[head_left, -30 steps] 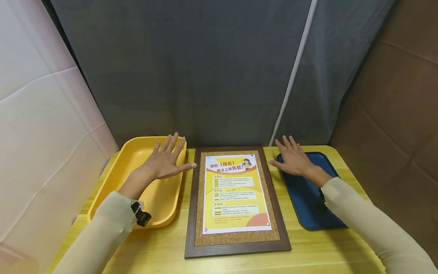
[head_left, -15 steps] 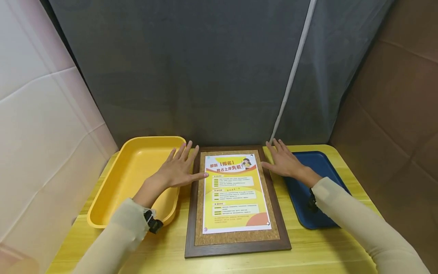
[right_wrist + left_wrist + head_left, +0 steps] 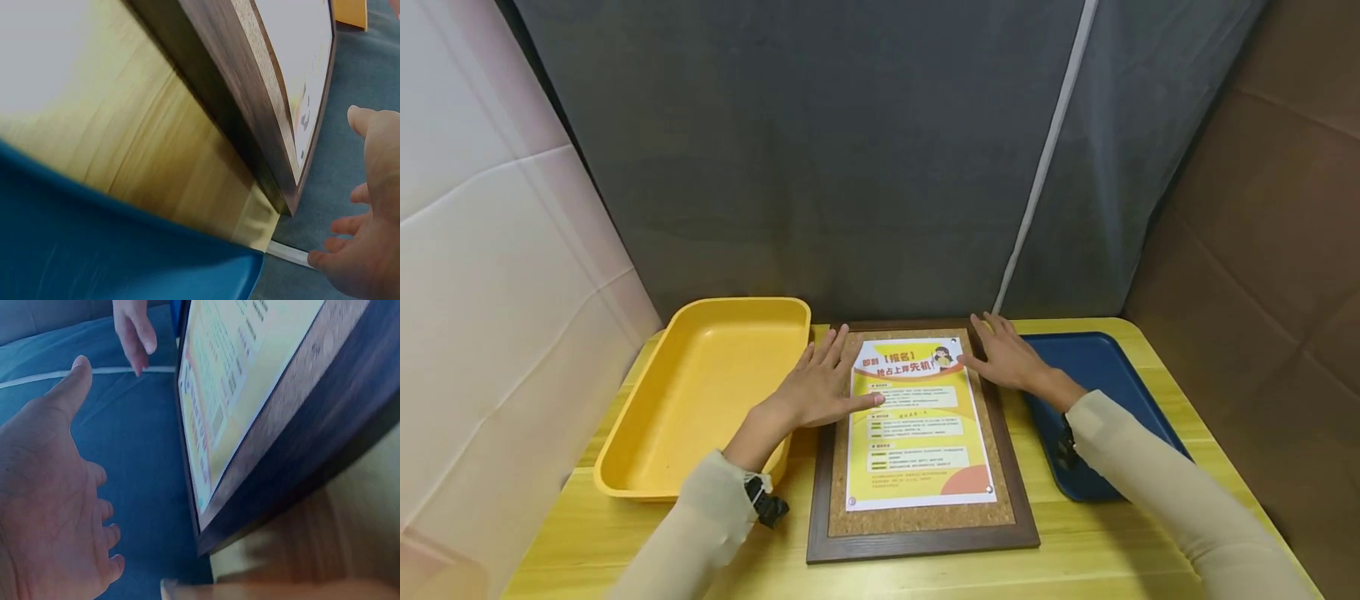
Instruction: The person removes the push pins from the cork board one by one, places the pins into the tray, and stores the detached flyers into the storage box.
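Observation:
In the head view a cork board (image 3: 910,522) in a dark wooden frame (image 3: 925,546) lies on the table, a yellow printed poster (image 3: 917,433) on it. My left hand (image 3: 816,387) is held above the board's upper left side, fingers spread and thumb pointing over the poster. Over the upper right corner is my right hand (image 3: 1007,354), fingers extended. Both wrist views show a gap between each hand, the left hand (image 3: 56,500) and the right hand (image 3: 375,212), and the board. Neither holds anything. Small round pins sit at the poster's corners.
To the left stands a deep yellow tray (image 3: 700,302), and to the right a shallow blue tray (image 3: 1075,496). A grey curtain (image 3: 820,167) hangs behind the wooden table (image 3: 760,571). Pale cloth (image 3: 512,250) and brown cloth (image 3: 1247,250) close off the sides.
Both hands have moved inward: the left from over the yellow tray to the board's left side, the right from over the blue tray to the upper right corner. Board and trays stay put.

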The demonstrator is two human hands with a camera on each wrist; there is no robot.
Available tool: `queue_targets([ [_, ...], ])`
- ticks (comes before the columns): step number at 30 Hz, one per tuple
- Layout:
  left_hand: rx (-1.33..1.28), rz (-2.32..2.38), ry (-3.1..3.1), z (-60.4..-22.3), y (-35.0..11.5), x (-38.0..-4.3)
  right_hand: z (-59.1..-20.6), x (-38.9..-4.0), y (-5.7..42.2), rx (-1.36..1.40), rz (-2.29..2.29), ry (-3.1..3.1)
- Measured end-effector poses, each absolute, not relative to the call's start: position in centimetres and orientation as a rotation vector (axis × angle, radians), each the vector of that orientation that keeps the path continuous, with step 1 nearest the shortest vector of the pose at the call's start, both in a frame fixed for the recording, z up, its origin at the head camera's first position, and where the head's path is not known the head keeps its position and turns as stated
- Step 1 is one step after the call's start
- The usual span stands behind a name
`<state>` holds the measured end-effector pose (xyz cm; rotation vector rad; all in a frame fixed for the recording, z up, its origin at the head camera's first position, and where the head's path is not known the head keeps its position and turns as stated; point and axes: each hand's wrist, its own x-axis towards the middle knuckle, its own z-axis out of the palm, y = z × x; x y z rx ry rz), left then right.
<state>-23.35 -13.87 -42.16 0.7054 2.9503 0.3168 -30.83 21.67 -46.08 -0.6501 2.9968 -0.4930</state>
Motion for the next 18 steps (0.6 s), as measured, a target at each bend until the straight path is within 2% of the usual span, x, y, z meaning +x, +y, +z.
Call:
queue_targets([
  [18,0.691,0.332,2.873,-46.1,-11.4,-23.1,-47.8,-31.9,20.3,-0.657,-0.660,3.024],
])
